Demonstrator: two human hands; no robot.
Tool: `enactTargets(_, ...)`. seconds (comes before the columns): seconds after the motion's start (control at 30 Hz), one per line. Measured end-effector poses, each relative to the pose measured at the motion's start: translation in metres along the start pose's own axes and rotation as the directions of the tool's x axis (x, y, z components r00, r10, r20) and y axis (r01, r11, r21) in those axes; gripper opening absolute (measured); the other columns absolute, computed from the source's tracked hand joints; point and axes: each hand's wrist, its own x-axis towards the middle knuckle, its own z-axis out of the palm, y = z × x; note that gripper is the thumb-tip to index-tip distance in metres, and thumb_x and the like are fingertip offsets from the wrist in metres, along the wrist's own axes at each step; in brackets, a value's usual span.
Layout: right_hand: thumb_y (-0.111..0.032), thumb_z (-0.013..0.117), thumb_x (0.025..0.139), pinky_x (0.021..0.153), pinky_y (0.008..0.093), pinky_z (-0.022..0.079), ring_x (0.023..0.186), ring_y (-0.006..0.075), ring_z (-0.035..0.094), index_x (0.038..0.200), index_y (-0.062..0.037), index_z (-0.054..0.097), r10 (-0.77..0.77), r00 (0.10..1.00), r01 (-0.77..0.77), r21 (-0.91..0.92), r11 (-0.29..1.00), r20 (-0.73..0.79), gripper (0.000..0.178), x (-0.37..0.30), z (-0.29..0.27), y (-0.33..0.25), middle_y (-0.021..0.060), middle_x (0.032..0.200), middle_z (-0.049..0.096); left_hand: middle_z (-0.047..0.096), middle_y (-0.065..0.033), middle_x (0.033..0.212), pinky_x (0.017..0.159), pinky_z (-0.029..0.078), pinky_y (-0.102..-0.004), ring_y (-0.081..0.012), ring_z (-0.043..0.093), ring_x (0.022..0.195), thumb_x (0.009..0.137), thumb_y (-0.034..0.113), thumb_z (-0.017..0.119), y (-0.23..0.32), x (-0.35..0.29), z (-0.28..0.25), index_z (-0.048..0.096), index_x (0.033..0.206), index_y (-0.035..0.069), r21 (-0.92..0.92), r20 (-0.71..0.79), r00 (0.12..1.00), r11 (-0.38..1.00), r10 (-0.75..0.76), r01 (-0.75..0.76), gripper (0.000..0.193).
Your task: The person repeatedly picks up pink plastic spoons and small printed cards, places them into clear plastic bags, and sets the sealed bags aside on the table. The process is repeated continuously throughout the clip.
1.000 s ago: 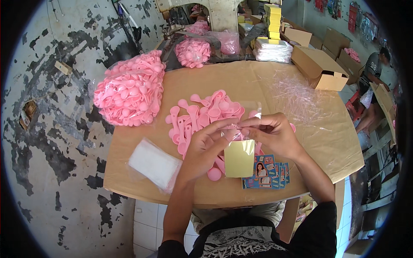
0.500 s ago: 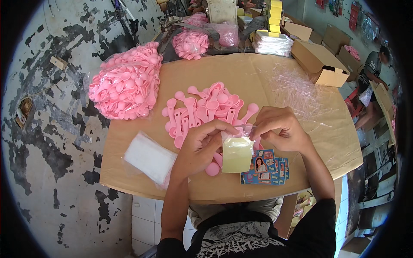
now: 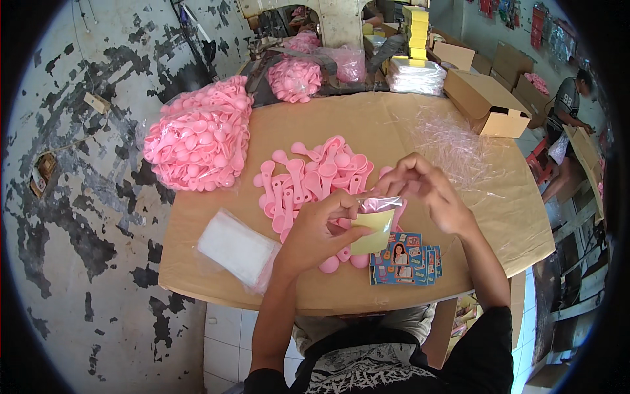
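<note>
My left hand (image 3: 321, 230) pinches a small clear plastic bag (image 3: 382, 203) with a pale yellow card (image 3: 373, 233) inside, thumb across its front. At the bag's upper edge, my right hand (image 3: 430, 194) has its fingers curled; whatever is between them is too small to make out. Beneath and beyond the bag lies a loose heap of pink measuring spoons (image 3: 321, 171). Several blue printed cards (image 3: 400, 262) are fanned in a stack just right of the bag. To the left of my forearm rests a packet of clear bags (image 3: 236, 246).
A large bag of pink spoons (image 3: 197, 138) stands at the table's left. Thin clear plastic strips (image 3: 453, 148) lie scattered on the right, before an open cardboard box (image 3: 489, 102). Yellow cards (image 3: 417, 33) are stacked at the back. Another person (image 3: 571, 105) sits far right.
My right hand has risen and turned at the bag's top edge. The bag has tilted and shifted slightly right, and my left thumb now lies over its front.
</note>
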Motion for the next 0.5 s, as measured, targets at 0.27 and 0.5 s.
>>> enactTargets(0.27,0.002,0.063,0.084,0.066,0.0243,0.05,0.081,0.0111,0.062,0.102,-0.0017,0.056,-0.132,0.972,0.046,-0.394,0.918,-0.194,0.02,-0.06,-0.035,-0.025,0.0067,0.09,0.062,0.061,-0.012,0.115,0.084,0.055,-0.0307,-0.0195,0.064,0.1,0.081,0.002,0.071,0.027,-0.012,0.009,0.057,0.117,0.0,-0.142,-0.17,0.984,0.987,0.047,-0.071,0.039)
enactTargets(0.5,-0.021,0.057,0.091,0.081,0.0269,0.04,0.086,0.0123,0.05,0.096,-0.0058,0.053,-0.338,0.2,-0.2,-0.376,0.905,-0.92,0.017,-0.315,-0.089,-0.007,0.0039,0.091,0.051,0.063,-0.0187,0.095,0.069,0.055,-0.0353,-0.0241,0.065,0.076,0.086,-0.003,0.054,0.01,-0.125,-0.063,0.052,0.089,0.0,0.242,-0.647,0.696,0.949,0.312,-0.2,0.005)
